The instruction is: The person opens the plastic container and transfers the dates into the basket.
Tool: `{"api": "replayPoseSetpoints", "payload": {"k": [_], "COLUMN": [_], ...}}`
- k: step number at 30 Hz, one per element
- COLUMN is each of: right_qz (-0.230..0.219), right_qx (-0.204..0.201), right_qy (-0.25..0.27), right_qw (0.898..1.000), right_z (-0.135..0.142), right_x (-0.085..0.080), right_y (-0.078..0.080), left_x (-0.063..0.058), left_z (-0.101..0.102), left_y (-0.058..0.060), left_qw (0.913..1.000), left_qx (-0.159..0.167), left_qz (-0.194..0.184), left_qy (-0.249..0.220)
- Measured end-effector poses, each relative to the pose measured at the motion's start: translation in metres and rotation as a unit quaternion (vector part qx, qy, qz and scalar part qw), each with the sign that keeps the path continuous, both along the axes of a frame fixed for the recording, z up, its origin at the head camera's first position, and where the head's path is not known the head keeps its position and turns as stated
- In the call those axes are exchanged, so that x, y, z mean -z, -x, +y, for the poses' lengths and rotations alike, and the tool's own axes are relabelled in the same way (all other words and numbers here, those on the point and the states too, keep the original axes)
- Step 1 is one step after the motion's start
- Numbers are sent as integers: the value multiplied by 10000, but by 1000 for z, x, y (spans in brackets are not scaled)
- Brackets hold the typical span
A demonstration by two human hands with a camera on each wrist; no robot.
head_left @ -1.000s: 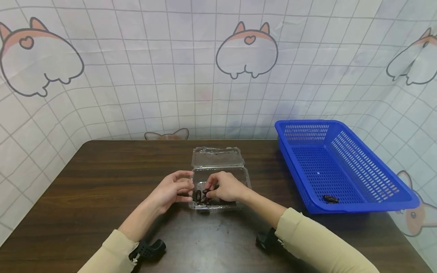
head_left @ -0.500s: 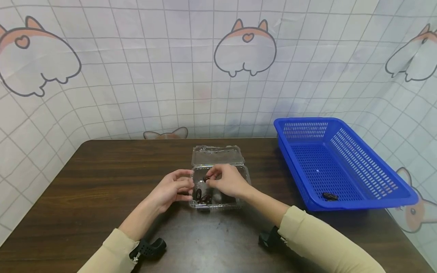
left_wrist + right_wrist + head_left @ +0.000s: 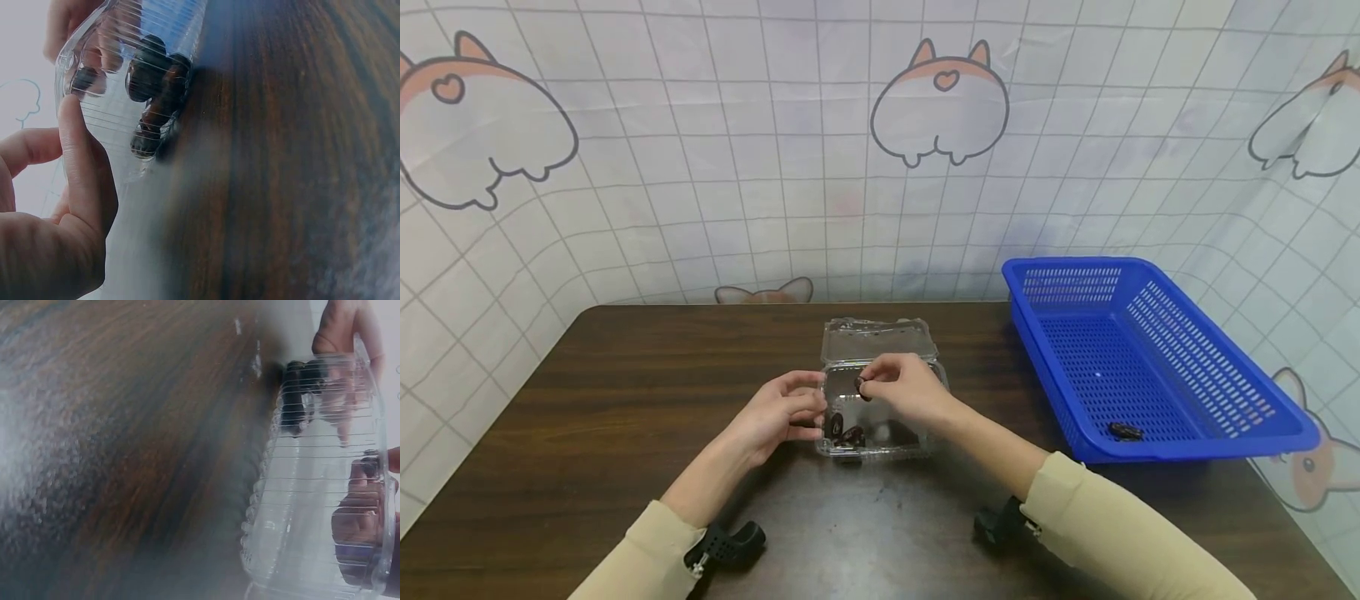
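A clear plastic clamshell box (image 3: 880, 454) sits on the dark table with its lid (image 3: 880, 340) flipped back. My left hand (image 3: 778, 417) touches the box's left side with its thumb and fingertips. Over the box, my right hand (image 3: 913, 393) pinches a dark brown date (image 3: 862, 388) between thumb and fingers. Several more dates (image 3: 852, 437) lie in the box's front left corner; the left wrist view shows these dates (image 3: 147, 69) through the ribbed wall. From the right wrist view, the right hand (image 3: 362, 528) appears through the plastic, partly blurred.
On the right stands a blue slotted basket (image 3: 1225, 454) with dark dates (image 3: 1125, 431) near its front edge. A wood-grain table (image 3: 662, 358) lies beneath everything. Behind it hangs a white gridded wall cloth (image 3: 760, 167) with cartoon corgis.
My right hand has lifted a date from the front left of the box and moved it up and slightly right. The left hand stays at the box's side.
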State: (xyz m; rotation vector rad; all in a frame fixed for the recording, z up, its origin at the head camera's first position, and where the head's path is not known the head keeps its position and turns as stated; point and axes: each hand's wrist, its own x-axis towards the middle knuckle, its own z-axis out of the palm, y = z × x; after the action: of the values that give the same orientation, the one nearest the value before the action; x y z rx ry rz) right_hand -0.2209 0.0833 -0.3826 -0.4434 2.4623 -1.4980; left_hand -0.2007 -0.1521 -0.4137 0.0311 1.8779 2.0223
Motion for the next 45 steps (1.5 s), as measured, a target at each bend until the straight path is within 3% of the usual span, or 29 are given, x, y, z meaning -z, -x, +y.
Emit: {"api": "replayPoseSetpoints", "payload": {"k": [11, 25, 45], "right_qz": [-803, -1063, -937], "right_qx": [180, 233, 618], "right_qy": [896, 1636, 1604], "right_qw": [9926, 9805, 9806], "right_z": [15, 37, 87], "right_x": [-10, -21, -49], "right_y": [1, 0, -4], "left_x": [1, 3, 1], "left_z": [-1, 0, 1], "left_y": [0, 1, 0], "left_qw": [10000, 9999, 10000], "left_qx": [-1, 16, 15], "left_qz": [51, 13, 38], "left_qy": [-62, -103, -43]}}
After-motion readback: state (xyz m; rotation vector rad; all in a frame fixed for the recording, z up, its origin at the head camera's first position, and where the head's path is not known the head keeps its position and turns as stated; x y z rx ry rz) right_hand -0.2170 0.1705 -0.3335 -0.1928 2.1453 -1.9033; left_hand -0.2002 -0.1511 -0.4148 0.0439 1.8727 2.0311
